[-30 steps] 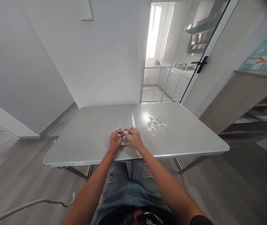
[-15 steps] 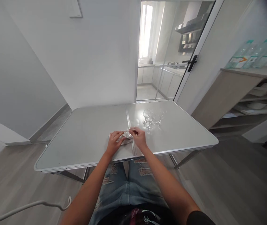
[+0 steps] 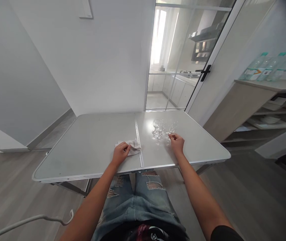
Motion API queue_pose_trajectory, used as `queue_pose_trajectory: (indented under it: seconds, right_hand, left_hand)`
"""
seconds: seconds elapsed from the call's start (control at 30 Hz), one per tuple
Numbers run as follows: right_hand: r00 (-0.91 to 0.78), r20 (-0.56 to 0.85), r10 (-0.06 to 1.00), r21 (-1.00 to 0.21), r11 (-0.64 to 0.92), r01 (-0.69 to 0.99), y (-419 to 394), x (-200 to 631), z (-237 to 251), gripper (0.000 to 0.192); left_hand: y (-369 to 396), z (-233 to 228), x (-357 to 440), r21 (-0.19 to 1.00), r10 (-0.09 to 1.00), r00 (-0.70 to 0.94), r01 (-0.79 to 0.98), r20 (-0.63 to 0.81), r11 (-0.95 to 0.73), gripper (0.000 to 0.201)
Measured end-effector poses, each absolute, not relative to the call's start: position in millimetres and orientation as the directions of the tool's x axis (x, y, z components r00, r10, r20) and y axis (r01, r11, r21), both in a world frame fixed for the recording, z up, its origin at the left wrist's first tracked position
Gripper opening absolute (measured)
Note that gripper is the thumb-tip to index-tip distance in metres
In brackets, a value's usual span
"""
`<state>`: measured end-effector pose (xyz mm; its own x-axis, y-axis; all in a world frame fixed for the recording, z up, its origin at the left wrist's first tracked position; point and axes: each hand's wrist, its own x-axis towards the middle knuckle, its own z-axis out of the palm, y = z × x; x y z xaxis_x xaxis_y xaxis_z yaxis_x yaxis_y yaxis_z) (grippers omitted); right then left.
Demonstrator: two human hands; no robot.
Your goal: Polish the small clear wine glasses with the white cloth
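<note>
A small, clear stemmed glass (image 3: pixel 171 135) is pinched at its foot by the fingertips of the right hand (image 3: pixel 176 144), close to the near edge of the table (image 3: pixel 90 147) on its right half. It stands at the near side of a cluster of similar glasses (image 3: pixel 160 129), thin-walled and transparent, with rounded bowls on short stems. On the left half, a crumpled white cloth (image 3: pixel 132 147), soft and creased, is lain just beside the centre seam; its near end is gathered under the curled fingers of the left hand (image 3: pixel 120 154). The tabletop is seen as smooth, pale grey, with rounded corners and a metal rim.
</note>
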<state>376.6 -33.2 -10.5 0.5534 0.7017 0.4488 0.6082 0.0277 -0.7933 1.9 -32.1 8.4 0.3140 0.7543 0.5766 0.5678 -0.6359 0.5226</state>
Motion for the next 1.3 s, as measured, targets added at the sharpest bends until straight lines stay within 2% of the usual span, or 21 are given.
queue_pose_trajectory:
  seconds: [0.33,0.93,1.3]
  right_hand:
    - [0.484,0.461,0.743,-0.740,0.021,0.672,-13,375,-15,0.044]
    - [0.498,0.426,0.756,-0.741,-0.024,0.671,-9,379,-21,0.048]
    - [0.500,0.407,0.765,-0.738,-0.047,0.673,-9,381,-24,0.042]
  left_hand:
    - [-32,9,2,0.511,0.757,0.344,0.577,0.556,-0.637,0.037]
    - [-35,12,2,0.512,0.792,0.360,0.616,0.493,-0.599,0.040]
    - [-35,11,2,0.521,0.789,0.352,0.605,0.503,-0.602,0.038]
